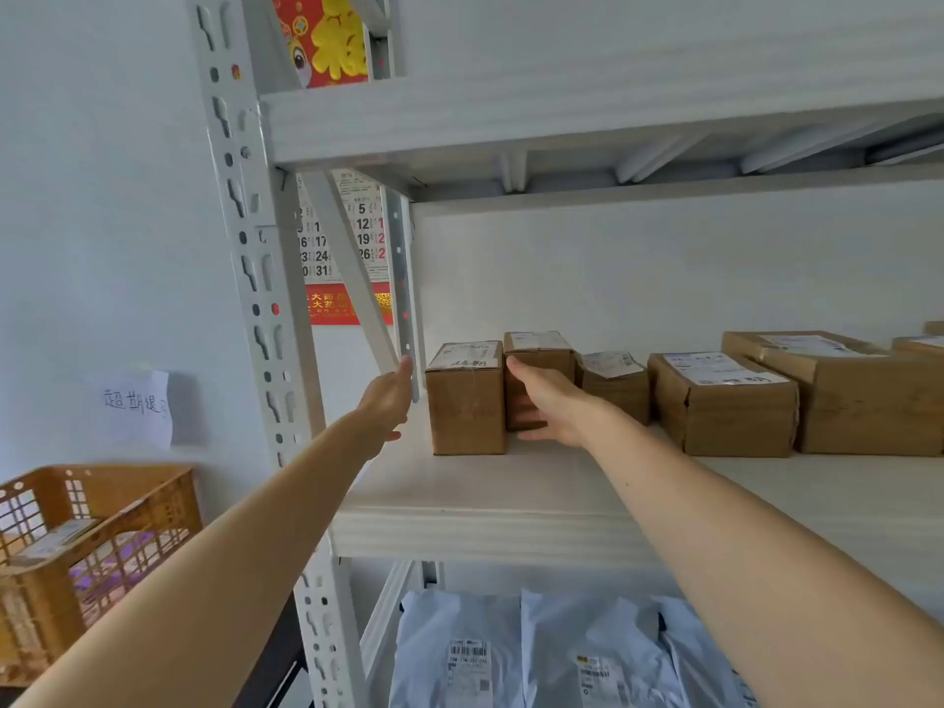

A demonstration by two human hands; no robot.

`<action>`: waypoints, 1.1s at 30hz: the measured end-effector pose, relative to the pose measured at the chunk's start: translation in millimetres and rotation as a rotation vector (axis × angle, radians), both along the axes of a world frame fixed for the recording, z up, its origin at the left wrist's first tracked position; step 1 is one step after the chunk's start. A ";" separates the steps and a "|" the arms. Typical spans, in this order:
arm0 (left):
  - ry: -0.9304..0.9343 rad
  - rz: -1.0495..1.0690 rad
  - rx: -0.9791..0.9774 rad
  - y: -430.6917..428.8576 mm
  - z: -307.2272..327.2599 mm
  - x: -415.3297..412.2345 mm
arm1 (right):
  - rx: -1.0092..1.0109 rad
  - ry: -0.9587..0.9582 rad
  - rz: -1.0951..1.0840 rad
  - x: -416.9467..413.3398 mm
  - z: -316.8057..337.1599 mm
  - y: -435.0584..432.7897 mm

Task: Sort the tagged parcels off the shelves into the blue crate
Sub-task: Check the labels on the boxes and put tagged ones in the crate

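Arms stretch toward a white shelf (pixel 459 528) mid-frame. The left hand (pixel 388 401), fingers straight, hovers just left of a tagged cardboard parcel (pixel 466 401). The right hand (pixel 549 408), fingers spread, flanks the parcel's right side, in front of a second box (pixel 541 350). An orange crate (pixel 97 544) sits lower left.

A row of boxes (pixel 725 401) stood along the shelf (pixel 485 503). Bags (pixel 459 646) lay beneath it. A basket (pixel 102 503) sat left of the rack (pixel 265 298), a calendar (pixel 322 247) behind it.
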State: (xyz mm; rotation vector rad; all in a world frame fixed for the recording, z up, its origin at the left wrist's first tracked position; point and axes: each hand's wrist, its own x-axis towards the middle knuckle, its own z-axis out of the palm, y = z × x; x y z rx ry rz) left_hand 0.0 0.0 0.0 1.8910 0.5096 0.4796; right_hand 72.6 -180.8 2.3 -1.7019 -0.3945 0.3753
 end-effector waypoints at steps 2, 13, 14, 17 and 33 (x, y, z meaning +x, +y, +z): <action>0.026 -0.021 -0.071 2.9 0.4 5.5 | 0.012 0.067 -0.001 1.6 1.1 6.3; -0.012 -0.144 -0.263 10.4 -5.8 28.3 | 0.057 0.182 -0.023 16.4 -1.3 26.1; -0.019 -0.148 -0.260 10.2 -5.3 27.4 | 0.067 0.188 -0.017 15.9 -1.8 25.0; -0.063 -0.140 -0.277 8.8 -4.3 20.2 | 0.100 0.193 0.015 12.8 -3.1 23.8; -0.304 -0.127 -0.256 -5.9 1.5 -43.7 | 0.354 0.018 0.281 -30.6 -13.1 -7.3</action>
